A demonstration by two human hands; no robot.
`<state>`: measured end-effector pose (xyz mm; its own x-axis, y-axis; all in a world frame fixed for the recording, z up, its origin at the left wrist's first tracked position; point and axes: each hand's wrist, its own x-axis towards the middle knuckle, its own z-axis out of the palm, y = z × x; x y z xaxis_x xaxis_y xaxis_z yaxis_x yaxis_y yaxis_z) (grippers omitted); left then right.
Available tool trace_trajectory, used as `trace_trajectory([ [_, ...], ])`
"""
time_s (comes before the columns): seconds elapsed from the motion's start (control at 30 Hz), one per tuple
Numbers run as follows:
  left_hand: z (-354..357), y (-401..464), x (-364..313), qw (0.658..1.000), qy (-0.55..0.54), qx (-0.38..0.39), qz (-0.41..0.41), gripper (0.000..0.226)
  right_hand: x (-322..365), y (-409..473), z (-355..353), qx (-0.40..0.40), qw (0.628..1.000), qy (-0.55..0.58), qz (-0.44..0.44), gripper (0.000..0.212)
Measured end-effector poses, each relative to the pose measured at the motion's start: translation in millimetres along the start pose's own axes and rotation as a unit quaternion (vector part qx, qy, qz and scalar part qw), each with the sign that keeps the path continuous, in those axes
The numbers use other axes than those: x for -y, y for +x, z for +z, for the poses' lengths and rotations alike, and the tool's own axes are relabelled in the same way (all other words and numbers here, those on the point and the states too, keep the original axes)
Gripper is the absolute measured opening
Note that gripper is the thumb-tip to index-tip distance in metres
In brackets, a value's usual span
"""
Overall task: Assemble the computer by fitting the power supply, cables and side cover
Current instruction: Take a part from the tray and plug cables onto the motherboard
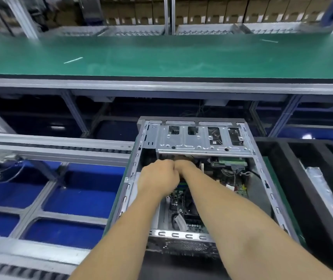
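Both grips curl knuckle to knuckle, left hand (159, 176) and right hand (183, 168); what they hold is hidden. They sit inside the open computer case (262, 168), under its far drive bracket (202, 142), above the motherboard (183, 211); the case runs near to far

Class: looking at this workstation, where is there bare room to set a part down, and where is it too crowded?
Free: the green bench beyond the case, bare except two thin white strips. Crowded: inside the case, where left hand and right hand meet under the drive cage among cables.
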<state>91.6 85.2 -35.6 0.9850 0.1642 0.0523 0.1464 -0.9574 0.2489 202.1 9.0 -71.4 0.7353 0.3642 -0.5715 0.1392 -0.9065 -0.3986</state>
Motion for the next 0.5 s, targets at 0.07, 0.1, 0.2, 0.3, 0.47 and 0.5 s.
trace_trajectory([
  [0.07, 0.9, -0.4, -0.1, 1.0, 0.001, -0.012, 0.001, 0.018, 1.7, 9.7, 1.6, 0.009, 0.999, 0.02, 0.025, 0.023],
  [0.1, 1.6, -1.0, 0.6, 1.0, -0.001, -0.022, 0.0, 0.019, 0.4, 15.1, 4.1, -0.003, 0.999, 0.021, 0.028, 0.025],
  [0.2, 2.4, 0.0, 2.4, 0.999, -0.022, -0.042, 0.002, 0.02, -4.9, 20.4, 8.9, -0.043, 0.999, 0.009, 0.024, 0.032],
  [0.3, 1.4, 0.8, 3.0, 0.998, -0.045, -0.047, 0.001, 0.019, -6.8, 19.1, 9.2, -0.082, 0.996, 0.031, 0.007, 0.029],
  [0.47, -0.5, 3.5, 2.5, 0.998, -0.051, -0.036, -0.014, 0.018, -13.9, -6.0, 10.9, -0.144, 0.984, 0.109, -0.003, 0.029],
  [0.5, -0.8, 3.4, 1.8, 0.998, -0.048, -0.029, -0.019, 0.018, -16.5, -14.8, 11.5, -0.183, 0.973, 0.14, -0.007, 0.026],
])
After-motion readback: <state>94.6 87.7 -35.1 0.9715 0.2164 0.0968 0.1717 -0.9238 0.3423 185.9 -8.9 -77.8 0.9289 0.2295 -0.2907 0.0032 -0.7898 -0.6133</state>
